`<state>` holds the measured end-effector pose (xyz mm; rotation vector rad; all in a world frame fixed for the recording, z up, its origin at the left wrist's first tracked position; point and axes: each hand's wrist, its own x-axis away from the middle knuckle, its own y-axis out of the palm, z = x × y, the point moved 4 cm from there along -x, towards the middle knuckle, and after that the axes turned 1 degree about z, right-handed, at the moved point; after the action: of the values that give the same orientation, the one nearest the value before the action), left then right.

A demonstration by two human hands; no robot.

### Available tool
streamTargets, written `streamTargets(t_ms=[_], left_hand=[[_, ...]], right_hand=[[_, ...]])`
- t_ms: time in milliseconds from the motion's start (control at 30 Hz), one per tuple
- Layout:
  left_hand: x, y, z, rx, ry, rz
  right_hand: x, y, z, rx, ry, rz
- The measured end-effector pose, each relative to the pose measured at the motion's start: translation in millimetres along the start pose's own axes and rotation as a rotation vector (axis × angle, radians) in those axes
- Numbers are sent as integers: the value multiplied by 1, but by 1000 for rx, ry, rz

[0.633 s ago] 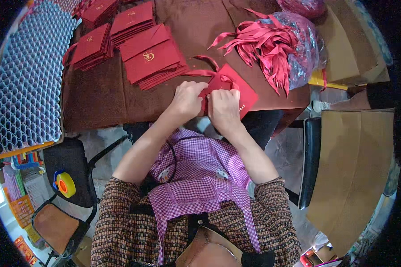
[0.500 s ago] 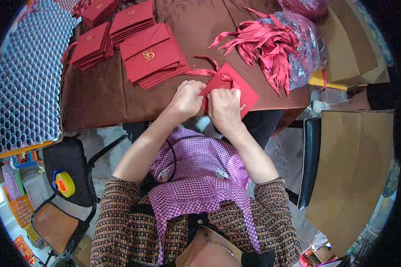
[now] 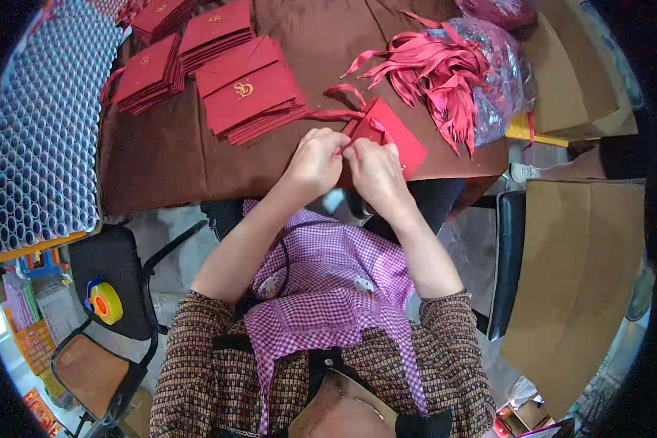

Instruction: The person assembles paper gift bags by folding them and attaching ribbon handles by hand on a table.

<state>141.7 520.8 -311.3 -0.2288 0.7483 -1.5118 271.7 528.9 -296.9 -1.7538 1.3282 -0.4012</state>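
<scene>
A flat red paper bag [image 3: 404,141] lies tilted at the table's near edge, partly covered by my hands. My left hand [image 3: 317,162] is closed in a pinch at its left edge. Right beside it, my right hand [image 3: 378,174] is closed too, with bent fingertips at the same edge; exactly what lies between the fingertips is hidden. A red ribbon [image 3: 336,114] runs out from the bag's upper left, and one end curls up on the cloth. Another bit of ribbon lies across the bag's face, just above my right hand.
Stacks of flat red bags with gold print [image 3: 252,95] stand at the left. A bundle of red ribbons [image 3: 445,77] spills from a clear plastic bag at the right. Brown cloth [image 3: 153,164] covers the table. Cardboard [image 3: 573,277] is at the right, and a tape roll [image 3: 106,301] sits on a chair.
The red bag has turned and its near part has tipped out of sight. Both hands have come closer together at its left edge, and the ribbon end has curled higher.
</scene>
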Motion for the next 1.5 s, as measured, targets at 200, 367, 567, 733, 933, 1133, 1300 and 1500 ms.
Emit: streamTargets(t_ms=[200, 367, 567, 733, 933, 1133, 1300, 1500], left_hand=[[-3, -6, -4, -98, -72, -91], [-15, -13, 24, -108, -80, -302], [-17, -23, 10, 117, 24, -439], [-22, -22, 15, 81, 136, -637], [-21, -19, 16, 175, 240, -583], [-18, -18, 19, 259, 209, -591], [-18, -20, 17, 268, 201, -599], [-16, -20, 18, 276, 204, -665]], right_hand=[[-5, -45, -15, 197, -159, 55], [-16, -52, -14, 269, -355, 45], [-21, -59, -12, 139, -426, -125], [-19, -60, -14, 102, -490, -139], [-19, -67, -17, 97, -469, -211], [-17, -68, -14, 51, -479, -326], [-15, -69, -14, -33, -484, -442], [-14, -56, -2, -39, -453, -399]])
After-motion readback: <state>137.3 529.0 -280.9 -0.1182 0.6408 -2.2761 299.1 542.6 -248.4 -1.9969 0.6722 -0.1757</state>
